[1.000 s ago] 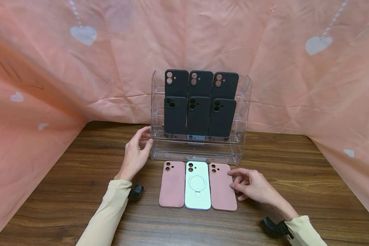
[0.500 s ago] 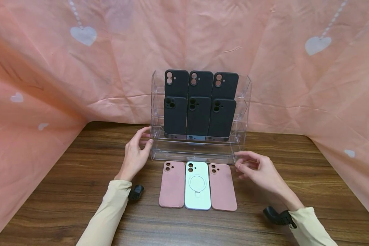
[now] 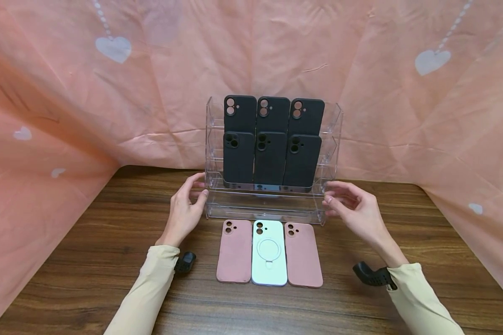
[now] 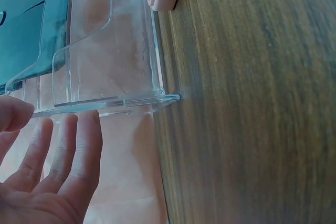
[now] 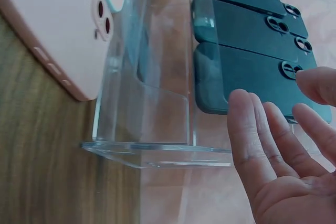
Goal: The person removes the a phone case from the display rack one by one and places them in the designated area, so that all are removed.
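A clear acrylic tiered stand (image 3: 272, 216) stands on the table with two rows of black phone cases (image 3: 240, 160) leaning in its upper tiers. My left hand (image 3: 186, 211) is at its left side; in the left wrist view the extended fingers (image 4: 86, 150) meet the side panel, thumb beside its edge. At the right side, my right hand (image 3: 356, 211) has its fingertips right by the panel; the right wrist view shows those fingers (image 5: 247, 145) extended, thumb apart. In front of the stand lie a pink phone case (image 3: 234, 253), a white phone case (image 3: 269, 274) with a ring, and another pink phone case (image 3: 303, 260).
The stand's lowest tier (image 3: 272, 202) holds no case. A wooden table (image 3: 251, 311) bears everything, and a pink curtain (image 3: 167, 83) with white hearts surrounds it at the back and sides.
My right hand has moved from the right-hand pink phone case up and away to the stand's right side. My left hand stays at the left side; the cases keep their places.
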{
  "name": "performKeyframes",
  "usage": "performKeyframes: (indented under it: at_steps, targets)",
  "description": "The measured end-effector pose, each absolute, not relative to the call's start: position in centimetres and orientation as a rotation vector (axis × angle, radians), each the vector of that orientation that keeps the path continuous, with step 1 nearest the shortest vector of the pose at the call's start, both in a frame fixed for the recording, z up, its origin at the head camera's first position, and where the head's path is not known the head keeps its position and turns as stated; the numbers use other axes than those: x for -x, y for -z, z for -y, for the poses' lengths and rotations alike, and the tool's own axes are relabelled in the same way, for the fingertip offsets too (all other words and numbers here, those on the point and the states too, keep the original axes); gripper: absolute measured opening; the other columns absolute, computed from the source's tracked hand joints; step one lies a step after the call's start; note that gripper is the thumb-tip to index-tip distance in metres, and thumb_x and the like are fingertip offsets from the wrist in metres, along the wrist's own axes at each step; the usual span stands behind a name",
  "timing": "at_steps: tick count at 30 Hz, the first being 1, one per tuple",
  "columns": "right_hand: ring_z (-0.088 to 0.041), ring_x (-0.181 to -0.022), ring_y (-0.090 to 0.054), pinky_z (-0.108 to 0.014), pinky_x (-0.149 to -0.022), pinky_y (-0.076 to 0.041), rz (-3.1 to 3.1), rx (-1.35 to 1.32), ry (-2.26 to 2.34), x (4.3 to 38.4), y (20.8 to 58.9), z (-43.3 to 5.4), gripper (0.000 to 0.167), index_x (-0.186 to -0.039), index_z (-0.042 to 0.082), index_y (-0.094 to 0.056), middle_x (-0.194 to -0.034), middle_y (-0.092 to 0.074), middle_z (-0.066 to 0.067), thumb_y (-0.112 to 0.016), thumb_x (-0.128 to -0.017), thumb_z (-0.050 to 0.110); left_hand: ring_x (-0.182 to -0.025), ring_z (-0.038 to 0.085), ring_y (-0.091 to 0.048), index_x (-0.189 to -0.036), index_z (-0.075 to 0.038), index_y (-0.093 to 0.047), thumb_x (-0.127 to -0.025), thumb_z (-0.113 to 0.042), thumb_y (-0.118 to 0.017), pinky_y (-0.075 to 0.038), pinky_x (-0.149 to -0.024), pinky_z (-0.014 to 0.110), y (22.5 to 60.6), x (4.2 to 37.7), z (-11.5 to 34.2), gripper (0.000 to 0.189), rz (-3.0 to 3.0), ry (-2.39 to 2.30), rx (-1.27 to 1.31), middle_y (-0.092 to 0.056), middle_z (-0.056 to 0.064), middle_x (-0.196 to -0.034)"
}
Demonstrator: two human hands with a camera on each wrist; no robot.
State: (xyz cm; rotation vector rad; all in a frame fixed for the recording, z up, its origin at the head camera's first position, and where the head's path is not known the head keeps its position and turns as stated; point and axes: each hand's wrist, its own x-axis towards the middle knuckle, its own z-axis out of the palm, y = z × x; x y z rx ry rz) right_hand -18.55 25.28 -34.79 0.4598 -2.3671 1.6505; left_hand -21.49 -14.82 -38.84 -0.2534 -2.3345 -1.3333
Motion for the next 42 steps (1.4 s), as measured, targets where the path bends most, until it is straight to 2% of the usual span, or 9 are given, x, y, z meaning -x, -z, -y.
performKeyframes:
  at_steps: [5, 14, 19, 24, 29, 32, 42]
  targets:
    - [-0.006, -0.089, -0.076, -0.032, -0.072, -0.062, 2.287, -0.448, -1.674, 19.3, 34.1, -25.0, 0.039, -0.133, -0.009, -0.058, -0.106, -0.074, -0.002, -0.067, -0.097, 0.002, -0.099, 0.030, -0.075, -0.141, -0.015, -0.058, -0.099, -0.008, -0.062, -0.052, -0.075, 0.032, 38.8, 21.5, 14.8, 0.043, 2.335, 1.337, 0.248, -0.071, 0.014, -0.119]
    - [-0.004, -0.087, -0.075, -0.026, -0.071, -0.062, 2.203, -0.404, -1.576, 20.8, 33.1, -24.1, 0.039, -0.133, -0.002, -0.062, -0.106, -0.073, 0.008, -0.069, -0.095, 0.004, -0.100, 0.030, -0.075, -0.141, -0.016, -0.057, -0.099, -0.008, -0.062, -0.053, -0.075, 0.033, 38.7, 21.5, 14.7, 0.043, 2.338, 1.328, 0.244, -0.071, 0.014, -0.119]
    - [-0.005, -0.088, -0.075, -0.024, -0.072, -0.062, 2.163, -0.417, -1.585, 21.6, 32.5, -23.8, 0.039, -0.133, 0.005, -0.064, -0.109, -0.073, 0.002, -0.069, -0.095, 0.003, -0.101, 0.030, -0.075, -0.142, -0.017, -0.057, -0.099, -0.008, -0.062, -0.051, -0.075, 0.033, 38.7, 21.5, 14.7, 0.044, 2.343, 1.332, 0.243, -0.071, 0.014, -0.120]
    - [-0.002, -0.089, -0.074, -0.023, -0.072, -0.061, 2.190, -0.379, -1.525, 22.2, 31.9, -23.3, 0.042, -0.136, 0.006, -0.062, -0.110, -0.071, 0.001, -0.071, -0.095, 0.007, -0.101, 0.030, -0.075, -0.141, -0.016, -0.058, -0.099, -0.008, -0.062, -0.051, -0.075, 0.032, 38.8, 21.5, 14.8, 0.043, 2.338, 1.332, 0.244, -0.071, 0.014, -0.120]
    - [0.002, -0.088, -0.072, -0.018, -0.072, -0.060, 2.216, -0.325, -1.465, 22.8, 31.6, -22.7, 0.044, -0.137, 0.006, -0.061, -0.117, -0.071, -0.018, -0.072, -0.095, 0.011, -0.101, 0.031, -0.075, -0.141, -0.017, -0.058, -0.099, -0.008, -0.062, -0.052, -0.076, 0.032, 38.9, 21.6, 14.8, 0.043, 2.334, 1.337, 0.247, -0.071, 0.014, -0.119]
    - [0.006, -0.085, -0.071, -0.017, -0.070, -0.059, 2.211, -0.297, -1.451, 23.0, 31.5, -22.3, 0.044, -0.136, 0.006, -0.062, -0.120, -0.070, -0.024, -0.072, -0.094, 0.011, -0.100, 0.031, -0.075, -0.141, -0.017, -0.058, -0.099, -0.008, -0.062, -0.055, -0.075, 0.034, 38.9, 21.5, 14.8, 0.043, 2.331, 1.353, 0.246, -0.070, 0.014, -0.119]
    - [0.013, -0.078, -0.068, -0.019, -0.063, -0.059, 2.286, -0.217, -1.484, 23.7, 31.5, -21.2, 0.056, -0.147, 0.008, -0.052, -0.126, -0.068, -0.025, -0.071, -0.094, 0.012, -0.098, 0.029, -0.075, -0.141, -0.017, -0.058, -0.099, -0.008, -0.062, -0.057, -0.069, 0.028, 38.9, 21.5, 14.7, 0.043, 2.327, 1.373, 0.243, -0.070, 0.014, -0.119]
